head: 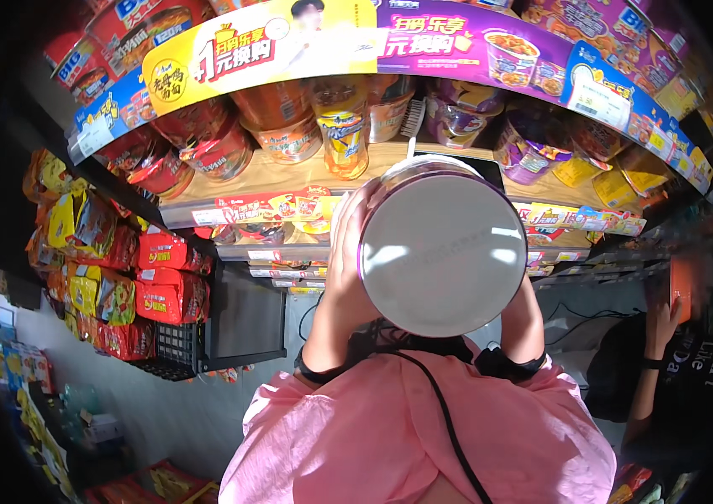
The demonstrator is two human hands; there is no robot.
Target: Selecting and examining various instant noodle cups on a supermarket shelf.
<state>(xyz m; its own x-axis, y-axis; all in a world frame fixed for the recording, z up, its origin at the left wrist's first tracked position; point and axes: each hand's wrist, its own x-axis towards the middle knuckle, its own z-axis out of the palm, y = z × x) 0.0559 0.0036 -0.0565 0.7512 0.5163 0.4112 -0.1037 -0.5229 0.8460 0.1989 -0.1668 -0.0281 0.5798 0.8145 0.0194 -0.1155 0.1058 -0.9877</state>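
Note:
Close to the camera, a large round tub (pixel 444 255) shows its flat pale-grey end, with a thin purple rim and faint writing. My left hand (pixel 353 252) is wrapped around its left side, fingers pointing up along the wall. My right hand (pixel 523 296) is against the right side, its fingers mostly hidden behind the tub. Beyond it, a bottle of orange-coloured drink (pixel 342 135) stands on a wood-look shelf (pixel 224 192) among instant noodle tubs (pixel 284 142). A flat black device (pixel 488 169) is partly covered by the tub.
A curved promotional strip (pixel 262 50) fronts the upper shelf. Red noodle multipacks (pixel 170 296) fill a black wire rack (pixel 176 343) at left. On the right, another person's hand (pixel 662 324) holds an orange object (pixel 681 290). A black cord (pixel 438 403) hangs down my pink shirt.

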